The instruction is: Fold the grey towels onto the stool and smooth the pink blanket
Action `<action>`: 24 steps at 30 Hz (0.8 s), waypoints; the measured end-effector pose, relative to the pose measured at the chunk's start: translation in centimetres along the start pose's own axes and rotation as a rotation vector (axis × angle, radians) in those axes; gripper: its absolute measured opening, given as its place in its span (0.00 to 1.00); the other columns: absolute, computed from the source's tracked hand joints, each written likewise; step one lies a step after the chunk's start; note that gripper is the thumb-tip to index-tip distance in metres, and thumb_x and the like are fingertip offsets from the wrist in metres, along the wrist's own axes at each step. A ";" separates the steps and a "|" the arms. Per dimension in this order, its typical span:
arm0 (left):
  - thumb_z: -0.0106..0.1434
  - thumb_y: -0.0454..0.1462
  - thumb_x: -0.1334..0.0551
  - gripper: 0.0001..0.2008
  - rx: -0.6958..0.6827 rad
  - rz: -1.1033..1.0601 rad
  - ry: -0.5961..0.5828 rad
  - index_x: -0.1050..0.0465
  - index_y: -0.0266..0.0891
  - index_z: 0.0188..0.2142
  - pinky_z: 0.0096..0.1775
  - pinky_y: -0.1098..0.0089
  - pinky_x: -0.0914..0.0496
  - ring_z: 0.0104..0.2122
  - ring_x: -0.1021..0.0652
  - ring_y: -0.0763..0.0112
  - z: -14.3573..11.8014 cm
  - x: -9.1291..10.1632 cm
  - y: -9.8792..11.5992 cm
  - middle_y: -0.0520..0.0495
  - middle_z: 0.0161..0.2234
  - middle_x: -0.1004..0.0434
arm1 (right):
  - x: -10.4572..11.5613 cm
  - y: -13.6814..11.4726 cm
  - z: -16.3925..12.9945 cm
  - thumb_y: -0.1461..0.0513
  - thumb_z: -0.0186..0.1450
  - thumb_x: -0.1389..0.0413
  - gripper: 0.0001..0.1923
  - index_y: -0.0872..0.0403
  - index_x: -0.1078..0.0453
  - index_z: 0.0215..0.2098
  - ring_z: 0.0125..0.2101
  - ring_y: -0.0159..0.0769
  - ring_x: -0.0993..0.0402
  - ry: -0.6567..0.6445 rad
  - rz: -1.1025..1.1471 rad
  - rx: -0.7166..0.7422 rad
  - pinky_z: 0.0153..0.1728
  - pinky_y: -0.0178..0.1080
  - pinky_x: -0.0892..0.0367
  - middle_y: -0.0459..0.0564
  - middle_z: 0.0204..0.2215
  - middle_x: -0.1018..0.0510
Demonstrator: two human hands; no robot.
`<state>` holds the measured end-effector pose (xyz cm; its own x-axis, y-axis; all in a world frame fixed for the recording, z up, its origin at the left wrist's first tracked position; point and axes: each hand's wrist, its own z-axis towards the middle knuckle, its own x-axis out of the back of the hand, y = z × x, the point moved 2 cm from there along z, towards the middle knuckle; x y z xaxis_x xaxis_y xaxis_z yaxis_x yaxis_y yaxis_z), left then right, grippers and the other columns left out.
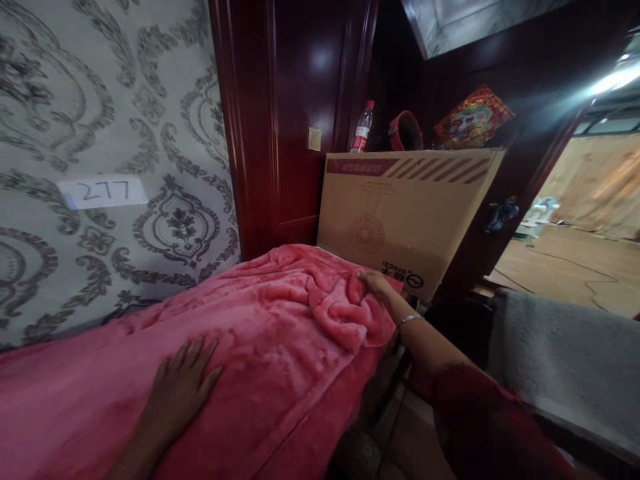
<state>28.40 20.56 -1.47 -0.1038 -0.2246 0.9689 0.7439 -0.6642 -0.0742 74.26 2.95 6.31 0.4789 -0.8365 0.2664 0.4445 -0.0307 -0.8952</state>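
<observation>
A white paper label on the patterned grey wallpaper reads "277". The brown cardboard box shows a printed fan drawing and upside-down lettering, too blurred to read. The left hand lies flat, fingers spread, on the fluffy pink fleece blanket. The right hand pinches the blanket's bunched far corner beside the box.

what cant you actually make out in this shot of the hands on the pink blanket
Head view only:
- What lies under the pink blanket: fully covered.
- Right hand fingertips: buried in bunched fabric, grip unclear.
- Left hand lies flat; its forearm is cut off by the bottom edge.
- Bottle label: too small.
- Cardboard box bottom: behind the blanket.
</observation>
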 end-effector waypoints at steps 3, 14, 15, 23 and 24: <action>0.67 0.46 0.54 0.32 -0.003 -0.019 0.011 0.37 0.38 0.67 0.63 0.44 0.43 0.67 0.40 0.45 0.0 -0.2 -0.1 0.39 0.68 0.41 | -0.1 -5.4 2.0 0.52 0.64 0.44 0.18 0.58 0.30 0.27 0.22 0.31 0.34 0.038 0.030 0.087 0.27 0.36 0.35 0.45 0.20 0.28; 0.65 0.61 0.58 0.38 0.163 -1.177 0.008 0.23 0.35 0.49 0.46 0.53 0.25 0.41 0.19 0.53 -1.5 2.7 0.5 0.35 0.40 0.18 | -13.8 -17.7 -19.8 0.65 0.68 0.50 0.15 0.52 0.29 0.51 0.49 0.41 0.29 -0.620 -0.448 0.916 0.47 0.41 0.29 0.54 0.59 0.31; 0.65 0.61 0.59 0.40 0.181 -1.250 -0.048 0.23 0.35 0.50 0.44 0.52 0.24 0.40 0.19 0.52 -1.9 2.7 0.8 0.35 0.38 0.18 | -15.4 -16.6 -22.4 0.64 0.68 0.47 0.14 0.52 0.29 0.51 0.47 0.41 0.27 -0.761 -0.483 0.931 0.44 0.40 0.28 0.53 0.58 0.30; 0.55 0.51 0.37 0.33 0.122 -1.185 -0.050 0.30 0.35 0.55 0.52 0.52 0.26 0.49 0.21 0.51 -2.0 3.0 1.9 0.39 0.47 0.20 | -15.7 -11.6 -26.7 0.65 0.66 0.42 0.26 0.51 0.35 0.63 0.58 0.41 0.34 -0.884 -0.377 0.707 0.56 0.43 0.34 0.53 0.61 0.31; 0.55 0.49 0.38 0.33 0.113 -1.101 0.034 0.32 0.34 0.56 0.54 0.51 0.28 0.51 0.22 0.51 -1.8 2.9 1.8 0.38 0.50 0.22 | -14.5 -11.2 -26.2 0.65 0.67 0.43 0.26 0.51 0.35 0.63 0.57 0.42 0.33 -0.829 -0.400 0.654 0.56 0.44 0.35 0.53 0.60 0.30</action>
<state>28.27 17.44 0.76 -0.7622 0.4285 0.4853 0.2899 -0.4444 0.8476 42.48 1.11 3.11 0.4595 -0.2024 0.8648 0.8732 0.2810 -0.3982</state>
